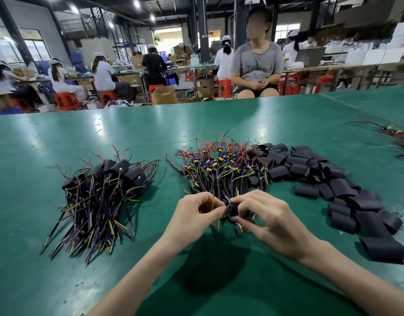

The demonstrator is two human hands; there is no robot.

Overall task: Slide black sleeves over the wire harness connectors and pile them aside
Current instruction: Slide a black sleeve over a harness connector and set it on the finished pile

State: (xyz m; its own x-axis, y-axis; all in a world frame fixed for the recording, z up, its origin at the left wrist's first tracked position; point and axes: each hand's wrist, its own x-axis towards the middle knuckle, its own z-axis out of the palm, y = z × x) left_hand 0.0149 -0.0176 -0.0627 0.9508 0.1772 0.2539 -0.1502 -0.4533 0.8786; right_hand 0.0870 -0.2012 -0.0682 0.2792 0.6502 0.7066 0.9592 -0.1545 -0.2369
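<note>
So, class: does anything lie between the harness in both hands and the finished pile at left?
Nothing visible does. The left hand and right hand hold the harness and its black sleeve in front of the unsleeved harnesses; only bare green table lies between them and the sleeved pile.

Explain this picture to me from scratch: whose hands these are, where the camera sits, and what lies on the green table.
There is no machine here: the single picture comes from a camera worn on a person's head, looking forward and down at their two hands. On the green table lie three groups. At the left, a pile of sleeved harnesses. In the middle, a pile of bare harnesses with red, black and yellow wires. At the right, a heap of loose black sleeves. The left hand pinches the wires of one wire harness, and the right hand grips a black sleeve at its end. Across the table another person sits, with more workers at benches behind.
</note>
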